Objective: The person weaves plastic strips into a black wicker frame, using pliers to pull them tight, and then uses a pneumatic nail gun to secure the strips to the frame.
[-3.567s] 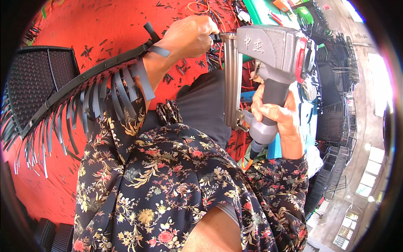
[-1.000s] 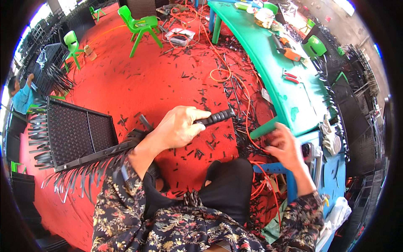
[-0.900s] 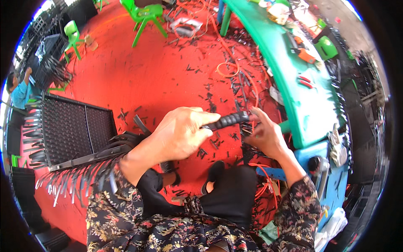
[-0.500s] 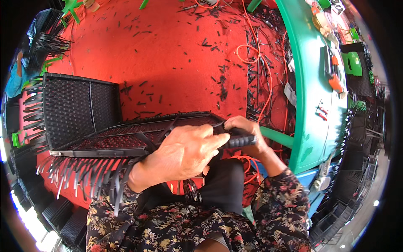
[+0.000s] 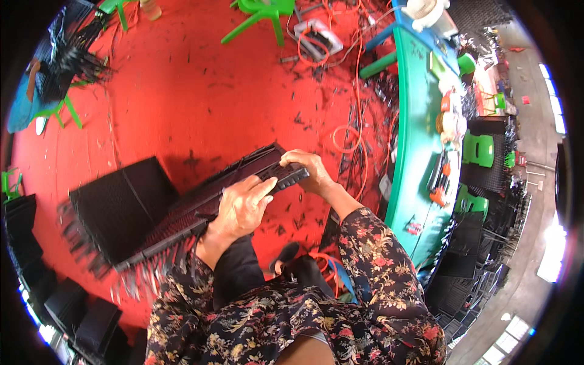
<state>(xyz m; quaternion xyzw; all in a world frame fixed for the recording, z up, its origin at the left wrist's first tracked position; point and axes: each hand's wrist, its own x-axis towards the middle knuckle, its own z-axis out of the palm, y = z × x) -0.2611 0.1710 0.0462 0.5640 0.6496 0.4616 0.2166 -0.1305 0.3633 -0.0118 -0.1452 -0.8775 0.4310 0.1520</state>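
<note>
A black woven rattan chair frame (image 5: 131,207), its two panels meeting at an angle, hangs tilted in front of me over the red floor. Loose black strips (image 5: 143,280) fringe its lower left edge; they are blurred by motion. My left hand (image 5: 240,207) is closed over the near edge of the frame, close to its right end. At that right end, my right hand (image 5: 309,170) wraps round the corner, thumb on top. Some fingers of both hands are hidden behind the frame.
A green table (image 5: 413,152) with tools and orange-handled items runs along the right. A green stool (image 5: 261,15) stands at the far side. An orange hose (image 5: 359,121) and black scraps lie on the red floor (image 5: 201,91). A bundle of black strips (image 5: 61,67) is at far left.
The frame has tilted, its left end swinging down and its right end moving left and up. Both hands have moved left with it, still gripping. My view has shifted, showing more of the far floor.
</note>
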